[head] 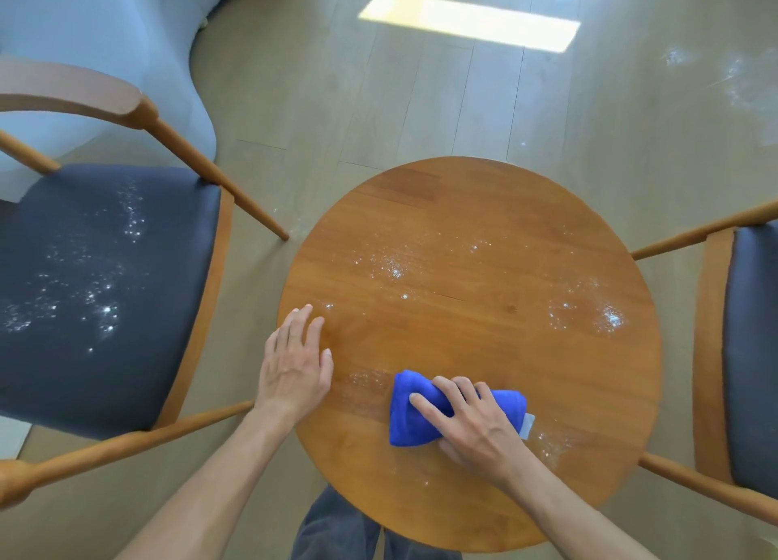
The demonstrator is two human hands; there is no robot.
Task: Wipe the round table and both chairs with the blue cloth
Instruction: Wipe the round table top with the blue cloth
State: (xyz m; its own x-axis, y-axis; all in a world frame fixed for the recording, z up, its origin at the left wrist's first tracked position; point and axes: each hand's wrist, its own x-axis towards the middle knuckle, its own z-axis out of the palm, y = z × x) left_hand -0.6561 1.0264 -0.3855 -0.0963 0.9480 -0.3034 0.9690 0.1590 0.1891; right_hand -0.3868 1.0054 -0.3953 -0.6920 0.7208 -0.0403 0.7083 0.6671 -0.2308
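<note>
The round wooden table fills the middle of the view and carries patches of white powder. A folded blue cloth lies on its near part. My right hand grips the cloth, fingers curled over it and pressing it onto the wood. My left hand rests flat on the table's left edge, fingers straight. The left chair has a dark seat dusted with white powder. Only the seat edge and frame of the right chair show at the right border.
A pale blue-grey sofa or cushion stands behind the left chair. The wooden floor beyond the table has sunlight patches and scattered white powder at the far right. My legs are under the table's near edge.
</note>
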